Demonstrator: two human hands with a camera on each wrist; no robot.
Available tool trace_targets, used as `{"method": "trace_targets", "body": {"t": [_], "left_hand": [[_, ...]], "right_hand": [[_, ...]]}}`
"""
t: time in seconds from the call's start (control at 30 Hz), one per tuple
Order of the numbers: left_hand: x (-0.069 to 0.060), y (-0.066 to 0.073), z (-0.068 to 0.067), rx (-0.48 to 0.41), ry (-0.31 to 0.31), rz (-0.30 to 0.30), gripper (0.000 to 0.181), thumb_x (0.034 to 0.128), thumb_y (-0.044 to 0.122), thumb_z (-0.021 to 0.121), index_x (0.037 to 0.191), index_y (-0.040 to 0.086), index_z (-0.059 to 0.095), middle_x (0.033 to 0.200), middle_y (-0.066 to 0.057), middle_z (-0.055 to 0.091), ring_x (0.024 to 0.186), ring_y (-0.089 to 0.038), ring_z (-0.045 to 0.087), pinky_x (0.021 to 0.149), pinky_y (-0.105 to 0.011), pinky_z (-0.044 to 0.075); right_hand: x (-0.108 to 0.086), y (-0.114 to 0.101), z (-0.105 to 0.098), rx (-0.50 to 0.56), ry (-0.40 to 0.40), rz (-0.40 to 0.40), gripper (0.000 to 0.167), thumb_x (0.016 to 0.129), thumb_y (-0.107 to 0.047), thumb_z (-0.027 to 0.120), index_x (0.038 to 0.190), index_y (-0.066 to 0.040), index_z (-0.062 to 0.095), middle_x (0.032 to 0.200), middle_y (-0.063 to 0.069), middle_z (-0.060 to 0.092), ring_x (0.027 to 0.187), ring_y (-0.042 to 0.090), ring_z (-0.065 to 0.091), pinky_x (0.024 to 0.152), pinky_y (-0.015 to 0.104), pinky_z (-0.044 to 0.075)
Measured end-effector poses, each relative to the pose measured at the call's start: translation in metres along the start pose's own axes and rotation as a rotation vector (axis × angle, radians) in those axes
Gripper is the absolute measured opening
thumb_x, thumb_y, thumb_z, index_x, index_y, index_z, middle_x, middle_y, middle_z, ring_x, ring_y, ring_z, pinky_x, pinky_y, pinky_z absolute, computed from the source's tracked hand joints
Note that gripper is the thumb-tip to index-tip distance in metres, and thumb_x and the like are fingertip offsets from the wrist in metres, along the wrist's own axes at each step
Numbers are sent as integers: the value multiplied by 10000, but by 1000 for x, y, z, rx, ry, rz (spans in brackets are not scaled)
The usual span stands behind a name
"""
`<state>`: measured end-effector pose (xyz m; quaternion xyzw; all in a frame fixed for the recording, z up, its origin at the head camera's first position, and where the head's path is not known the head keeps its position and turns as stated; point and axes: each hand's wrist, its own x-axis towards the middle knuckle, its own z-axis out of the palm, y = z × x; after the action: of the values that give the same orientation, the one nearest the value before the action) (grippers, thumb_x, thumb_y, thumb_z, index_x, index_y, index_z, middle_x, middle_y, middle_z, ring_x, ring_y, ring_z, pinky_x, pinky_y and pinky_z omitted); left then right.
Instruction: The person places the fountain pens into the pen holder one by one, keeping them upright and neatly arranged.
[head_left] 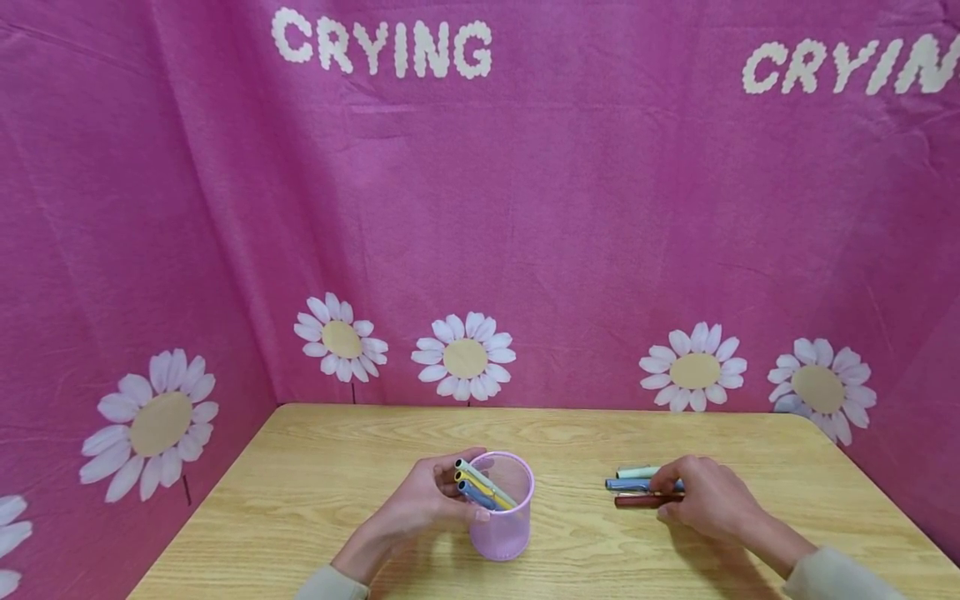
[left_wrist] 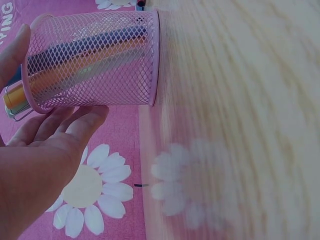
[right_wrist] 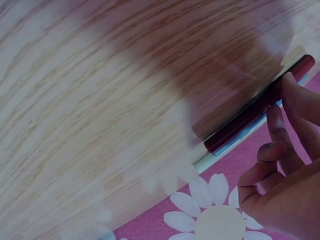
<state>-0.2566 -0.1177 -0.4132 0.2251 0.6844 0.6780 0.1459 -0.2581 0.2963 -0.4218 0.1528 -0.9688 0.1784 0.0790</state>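
A pink mesh pen holder (head_left: 501, 537) stands upright on the table, with a pale green pen, a yellow pen (head_left: 487, 487) and a blue pen leaning inside. My left hand (head_left: 420, 500) grips it near the rim, thumb on the near side and fingers on the far side. To the right lie a pale green pen (head_left: 636, 472), a blue pen (head_left: 628, 484) and a dark red pen (head_left: 637, 502), side by side. At their right ends, my right hand (head_left: 708, 496) pinches the dark red pen between thumb and index finger; the pen looks to be on or just over the tabletop.
The wooden table (head_left: 360, 442) has its back edge along a pink cloth backdrop (head_left: 570, 250) printed with daisies and white letters. The cloth also rises on the left and right sides. Bare wood lies between the pen holder and the loose pens.
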Motion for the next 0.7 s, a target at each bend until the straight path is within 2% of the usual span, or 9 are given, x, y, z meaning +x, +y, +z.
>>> {"method": "trace_targets", "body": {"t": [0.2,0.43,0.7], "left_hand": [[0,0,1,-5,1,2,828,808,-38,864,1533,-81,467,1360,-235,654,1037,-196,660,891,-255,548],[1,-1,0,-1,5,-14,832,809,-13,882,1530,-80,472,1348,-243,656,1006,-186,655,874,-247,547],[1,0,0,0,1,-1,828,809,-22,875,1530,-82,471,1332,-235,666,1014,-188,658,884,-244,544]], "right_hand": [[-3,-3,2,-1,10,-51,272,694,-126,971,839,-269,791,765,-146,604,744,113,546,648,384,465],[-2,-3,2,0,12,-44,278,689,-107,964,837,-267,790,772,-141,615,745,116,556,646,393,473],[0,-5,6,18,-2,-35,295,713,-50,944,809,-280,787,771,-136,615,748,124,535,666,382,471]]}}
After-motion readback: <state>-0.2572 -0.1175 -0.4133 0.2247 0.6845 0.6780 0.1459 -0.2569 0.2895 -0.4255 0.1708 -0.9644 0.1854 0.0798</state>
